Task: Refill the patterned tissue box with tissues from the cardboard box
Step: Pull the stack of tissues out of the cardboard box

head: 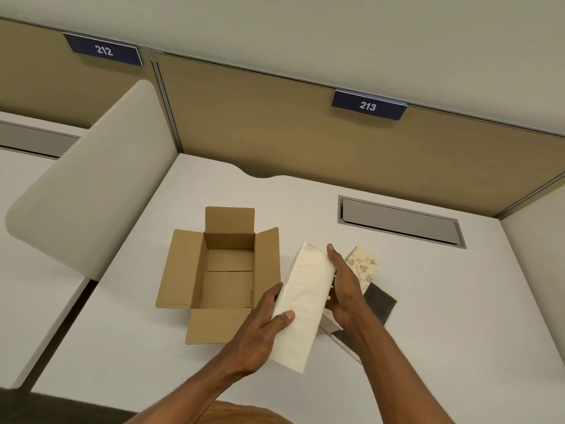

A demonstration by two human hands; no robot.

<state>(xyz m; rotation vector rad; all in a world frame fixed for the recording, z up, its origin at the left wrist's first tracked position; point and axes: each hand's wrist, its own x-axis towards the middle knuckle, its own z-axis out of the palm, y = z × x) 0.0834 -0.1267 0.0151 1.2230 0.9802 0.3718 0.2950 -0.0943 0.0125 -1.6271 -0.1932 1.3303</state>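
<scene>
The stack of white tissues (301, 304) sits clamped between my palms, its long axis running away from me and slightly left. My left hand (260, 328) presses the near left edge; my right hand (342, 289) closes on the far right side. The patterned tissue box (367, 270) lies just right, partly under my right hand, so that hand leads. The cardboard box (226, 270), flaps open, looks empty on the desk (428, 301) to the left.

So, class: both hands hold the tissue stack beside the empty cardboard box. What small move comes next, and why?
Probably shift the tissue stack right and lower it toward the patterned tissue box. The left hand and right hand already grip it, and the cardboard box looks empty.
</scene>
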